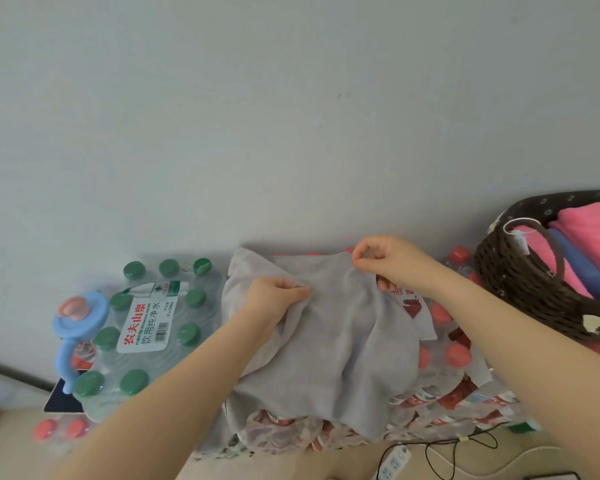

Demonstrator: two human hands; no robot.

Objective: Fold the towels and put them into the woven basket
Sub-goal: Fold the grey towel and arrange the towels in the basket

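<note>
A grey towel (340,344) lies rumpled over packs of red-capped bottles, its near edge hanging down. My left hand (274,296) pinches a fold of the cloth near its far left part. My right hand (392,261) pinches the far edge of the towel, a little right of centre. The dark brown woven basket (520,282) stands at the right on the bottle packs. Inside it lie folded pink towels (593,226) and a blue towel (575,261) between them.
A shrink-wrapped pack of green-capped water bottles (146,327) stands left of the towel. A blue bottle with a pink lid (77,317) leans at its left. A white power strip (394,462) and black cables lie on the floor. A pale wall rises behind.
</note>
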